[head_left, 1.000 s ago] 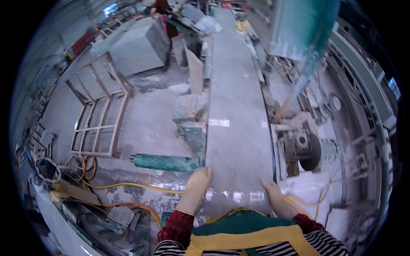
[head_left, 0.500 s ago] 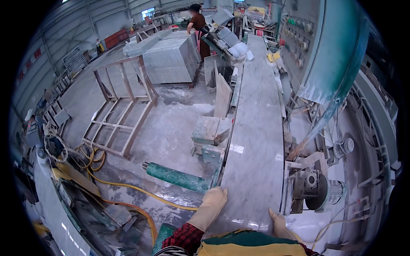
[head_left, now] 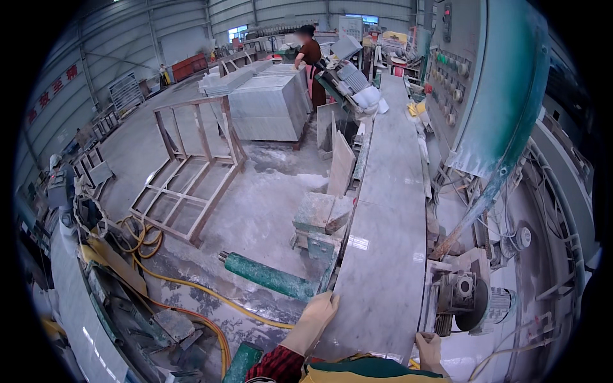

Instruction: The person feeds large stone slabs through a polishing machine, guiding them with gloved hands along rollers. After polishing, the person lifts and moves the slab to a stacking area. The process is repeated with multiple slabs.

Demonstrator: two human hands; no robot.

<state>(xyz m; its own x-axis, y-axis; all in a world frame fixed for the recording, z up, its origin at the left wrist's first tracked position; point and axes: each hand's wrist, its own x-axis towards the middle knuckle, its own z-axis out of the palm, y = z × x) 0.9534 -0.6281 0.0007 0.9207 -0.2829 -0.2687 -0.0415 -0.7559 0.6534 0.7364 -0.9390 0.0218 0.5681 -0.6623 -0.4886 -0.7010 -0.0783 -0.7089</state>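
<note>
A long, polished grey-white stone slab (head_left: 380, 281) stretches away from me along a narrow conveyor line. My left hand (head_left: 317, 317), in a pale cream glove, is closed on the slab's left edge near its close end. On the opposite edge my right hand (head_left: 429, 350), gloved the same way, has its fingers bent over the side; part of the grip is hidden. A faint line crosses the stone farther along. Below both hands, my yellow and green apron (head_left: 370, 371) covers the slab's near end.
A green roller (head_left: 268, 276) juts out left of the line, by a yellow hose (head_left: 211, 295). A motor (head_left: 469, 297) sits close on the right, below a control panel (head_left: 447, 83). Farther left are a metal frame (head_left: 191, 182) and stacked slabs (head_left: 265, 112). Another person (head_left: 311, 57) stands behind them.
The view has tipped upward, so the surroundings sit lower in it. My right hand has shifted slightly along the slab's right edge and its fingers now bend over it. My left hand stays at the left edge.
</note>
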